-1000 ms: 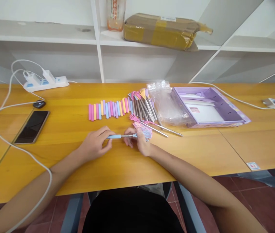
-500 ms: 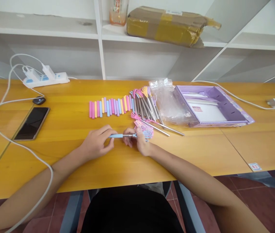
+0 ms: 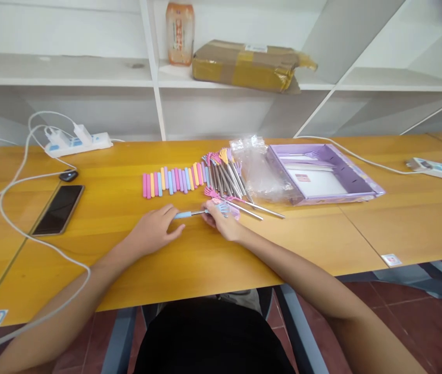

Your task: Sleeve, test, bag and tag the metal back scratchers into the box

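Left hand [image 3: 152, 231] pinches blue-sleeved thin metal rod [image 3: 189, 213] lying left-right on yellow wooden counter [image 3: 127, 259]; right hand [image 3: 223, 223] closed on its claw end.

On the long wooden table [image 3: 127, 270] the left hand [image 3: 151, 234] and right hand [image 3: 221, 224] meet near the middle, both on a slim blue-handled metal stick [image 3: 189, 213] lying crosswise. Just behind it sits a row of short pastel tubes [image 3: 174, 179], with a bundle of metal rods with small hand-shaped tips [image 3: 226, 174] to its right — then crumpled clear plastic [image 3: 257, 166], then an open purple cardboard box [image 3: 364, 183]. Far left lie a black smartphone [image 3: 59, 209] and, behind it, a white power strip [image 3: 78, 144].
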### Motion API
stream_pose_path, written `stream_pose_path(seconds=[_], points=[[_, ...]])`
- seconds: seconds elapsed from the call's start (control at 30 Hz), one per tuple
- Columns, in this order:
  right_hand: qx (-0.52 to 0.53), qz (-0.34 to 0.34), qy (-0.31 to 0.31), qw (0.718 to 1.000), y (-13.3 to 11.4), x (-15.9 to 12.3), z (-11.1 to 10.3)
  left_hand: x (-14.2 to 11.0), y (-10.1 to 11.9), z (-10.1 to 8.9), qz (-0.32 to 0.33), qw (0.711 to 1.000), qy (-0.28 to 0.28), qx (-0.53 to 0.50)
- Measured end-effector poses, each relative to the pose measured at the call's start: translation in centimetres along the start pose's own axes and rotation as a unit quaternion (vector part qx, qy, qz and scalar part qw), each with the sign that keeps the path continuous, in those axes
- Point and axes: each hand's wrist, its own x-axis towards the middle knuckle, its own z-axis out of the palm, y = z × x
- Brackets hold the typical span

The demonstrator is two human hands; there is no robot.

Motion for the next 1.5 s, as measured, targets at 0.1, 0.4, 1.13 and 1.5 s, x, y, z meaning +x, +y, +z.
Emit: stream_pose_path(seconds=[0.1, 0.4, 1.13, 1.5], points=[[0.019, 0.005, 0.005, 1.0, -1.0, -0.8, -0.1, -0.3, 1.0, -1.2, -0.009, 0.998, -0.04, 0.036], [-0.128, -0.148, 0.015, 0.981, -4.3, -7.1, -1.5, -4.3, 4.5, -3.6, 0.024, 0.997, -0.067, 0.028], [-0.603, -0.322, 0.062, 0.727, -3.8, -12.5, 1.4, -5.4, 10.8, 2.0, -0.017, 0.989, -0.034, 0.143], [-0.605, -0.303, 0.097, 0.73, -3.3, -12.7, 0.6, -5.1, 8.8, 1.1, -0.145, 0.969, -0.083, 0.182]])
